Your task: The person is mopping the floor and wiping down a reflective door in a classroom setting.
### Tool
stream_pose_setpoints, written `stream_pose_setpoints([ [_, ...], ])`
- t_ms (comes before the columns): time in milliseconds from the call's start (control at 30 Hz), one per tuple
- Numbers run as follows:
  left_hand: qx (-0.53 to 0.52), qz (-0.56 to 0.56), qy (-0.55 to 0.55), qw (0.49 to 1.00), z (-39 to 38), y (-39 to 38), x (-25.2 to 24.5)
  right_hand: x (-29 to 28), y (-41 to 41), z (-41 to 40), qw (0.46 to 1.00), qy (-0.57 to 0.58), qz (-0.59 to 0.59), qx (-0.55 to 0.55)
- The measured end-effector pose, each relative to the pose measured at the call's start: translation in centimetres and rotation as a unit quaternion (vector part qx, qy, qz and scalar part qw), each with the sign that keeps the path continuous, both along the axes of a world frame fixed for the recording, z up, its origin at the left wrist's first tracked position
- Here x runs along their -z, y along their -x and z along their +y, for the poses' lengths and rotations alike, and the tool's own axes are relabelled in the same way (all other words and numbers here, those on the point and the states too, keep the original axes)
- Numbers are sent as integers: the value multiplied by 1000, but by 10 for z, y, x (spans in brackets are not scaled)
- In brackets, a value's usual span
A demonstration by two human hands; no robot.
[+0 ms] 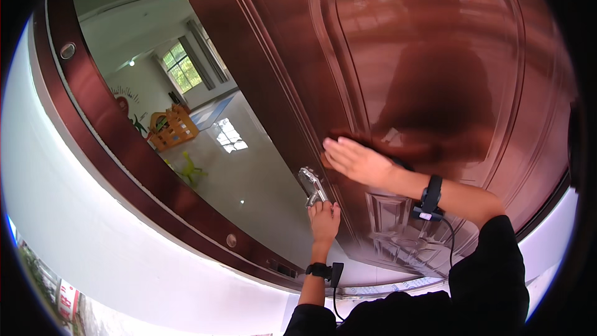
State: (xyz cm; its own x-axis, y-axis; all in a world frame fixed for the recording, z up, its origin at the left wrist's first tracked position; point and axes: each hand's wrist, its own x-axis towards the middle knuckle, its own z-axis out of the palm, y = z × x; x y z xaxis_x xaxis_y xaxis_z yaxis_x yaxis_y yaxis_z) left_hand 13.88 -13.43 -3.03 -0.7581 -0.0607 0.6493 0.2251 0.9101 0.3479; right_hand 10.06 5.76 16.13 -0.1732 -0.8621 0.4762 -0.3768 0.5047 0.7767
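A glossy reddish-brown panelled door point(289, 116) stands partly open before me. My left hand point(324, 221) is at the metal door handle point(313, 184), its fingers curled over the handle's lower end. Higher up and to the right, my right hand point(357, 161) is held flat against or just over the door's face, fingers together and pointing left; whether the palm touches is hard to tell. Nothing shows in that hand. Both wrists wear a black strap with a small device and a cable.
The door frame point(154, 186) curves along the left, beside a white wall point(116, 252). Through the opening are a tiled floor point(233, 182), a wooden play structure point(175, 128), a yellow-green object point(189, 168) and a window point(182, 67). A threshold point(392, 288) runs below the door.
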Motion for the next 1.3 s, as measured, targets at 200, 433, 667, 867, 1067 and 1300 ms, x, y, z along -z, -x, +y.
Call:
stream_pose_setpoints([
  [200, 36, 14, -1, 999, 4, 14, 4, 99, 13, -3, 993, -19, -99, -58],
  [433, 5, 1, -10, 1000, -5, 12, 8, -224, 38, -39, 939, 191, 255, -130],
  [667, -13, 23, -24, 999, 9, 1, -2, -404, 34, -27, 855, 352, 361, -120],
  [867, -13, 23, -26, 999, 0, -12, -4, -235, 73, -137, 974, 138, 156, -92],
  [1067, 31, -23, -78, 996, 7, 0, 5, -2, 103, -152, 991, -100, 7, -91],
  [1300, -14, 60, -62, 996, 3, 12, 24, -127, 119, -182, 991, -33, 56, -119],
])
